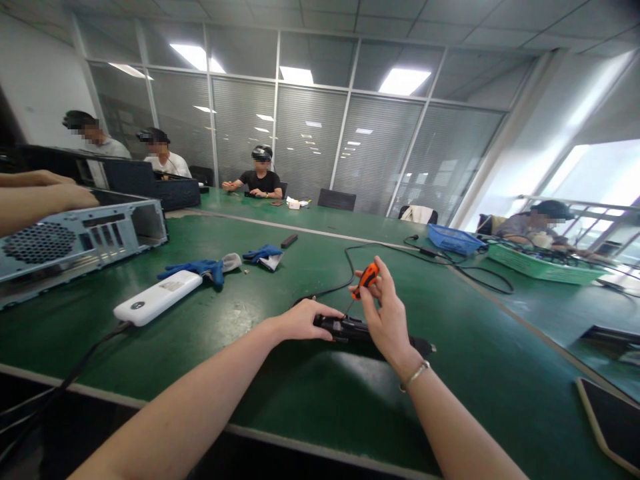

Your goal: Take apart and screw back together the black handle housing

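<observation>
A black elongated device [351,329] lies on the green table [280,387] in front of me. My left hand [306,320] grips its left end, thumb and fingers around it. My right hand [387,313] is above the device and closed on an orange and black screwdriver [366,281]. The screwdriver is tilted, and its thin shaft points down to the top of the device near my left fingertips. Whether the tip touches a screw is too small to tell. The right end of the device shows past my right wrist, and part of it is hidden behind that hand.
A white power bank [159,297], blue-grey gloves [200,268] and an open computer case [85,243] with another person's hands are on the left. Black cable [350,263], a blue basket [455,240] and a green basket [545,265] are at right. A phone [613,427] lies near right. Several people sit around.
</observation>
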Demonstrator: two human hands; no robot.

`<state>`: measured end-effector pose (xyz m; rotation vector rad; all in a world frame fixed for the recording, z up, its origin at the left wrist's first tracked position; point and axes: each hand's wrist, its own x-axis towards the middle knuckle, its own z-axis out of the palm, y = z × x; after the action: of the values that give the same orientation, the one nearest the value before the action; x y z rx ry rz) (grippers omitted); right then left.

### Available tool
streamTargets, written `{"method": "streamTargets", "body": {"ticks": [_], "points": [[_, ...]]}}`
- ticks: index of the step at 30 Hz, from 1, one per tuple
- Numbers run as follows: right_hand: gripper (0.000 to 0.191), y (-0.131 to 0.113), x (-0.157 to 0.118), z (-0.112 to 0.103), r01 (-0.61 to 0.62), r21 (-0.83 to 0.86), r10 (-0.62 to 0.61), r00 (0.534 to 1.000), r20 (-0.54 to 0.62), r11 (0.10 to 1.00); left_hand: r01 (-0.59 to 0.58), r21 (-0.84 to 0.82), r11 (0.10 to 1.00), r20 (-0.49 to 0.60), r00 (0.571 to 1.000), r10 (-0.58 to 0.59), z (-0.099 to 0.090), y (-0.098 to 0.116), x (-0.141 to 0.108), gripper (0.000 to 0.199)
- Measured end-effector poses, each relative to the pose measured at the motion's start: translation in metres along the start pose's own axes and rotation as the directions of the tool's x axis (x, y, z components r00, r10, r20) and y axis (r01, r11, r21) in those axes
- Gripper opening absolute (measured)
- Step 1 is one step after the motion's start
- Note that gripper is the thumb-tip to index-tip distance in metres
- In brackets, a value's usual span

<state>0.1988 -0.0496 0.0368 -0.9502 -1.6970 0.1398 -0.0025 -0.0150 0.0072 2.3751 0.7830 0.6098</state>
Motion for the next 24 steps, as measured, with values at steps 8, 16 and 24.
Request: {"method": "streamTargets", "body": {"ticks": [8,16,24], "points": [[0.055,-0.0002,-0.0026,0.0017,0.082,-0.125,-0.09,0.994,-0.056,0.989,-0.02,0.011,1.0,-0.024,1.0,0.021,0.0032,-0.0059,0.0,0.055],[0.053,0.0031,-0.0062,0.0053,0.154,-0.208,-0.177,0.979,-0.1,0.966,-0.012,0.038,0.999,-0.025,1.0,0.013,0.0035,-0.0073,0.0005,0.054],[0.056,0.0011,-0.0076,0.0059,0.139,-0.12,-0.142,0.99,-0.019,0.983,-0.01,0.046,0.999,-0.009,1.0,0.011,-0.0003,-0.0021,-0.0003,0.051]]}}
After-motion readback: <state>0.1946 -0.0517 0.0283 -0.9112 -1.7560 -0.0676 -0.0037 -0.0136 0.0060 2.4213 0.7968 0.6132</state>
